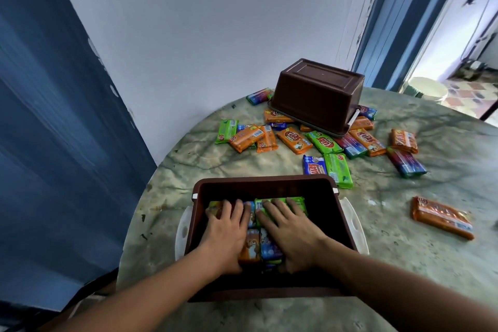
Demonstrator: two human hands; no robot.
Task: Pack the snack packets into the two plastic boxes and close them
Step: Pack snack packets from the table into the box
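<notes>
An open brown plastic box (269,182) stands near the table's front edge, with several snack packets (297,203) lying flat in its bottom. My left hand (227,232) and my right hand (289,232) are both inside it, fingers spread and pressing down on the packets. A second brown box (318,91) sits upside down at the back of the table on its white lid. Several loose orange, green and blue packets (295,140) lie scattered between the two boxes. One orange packet (442,217) lies apart at the right.
The round marbled table (404,250) has the near box's white lid (353,224) showing under the box at both sides. A blue curtain (54,143) hangs at the left, a white wall behind, and an open doorway at the far right.
</notes>
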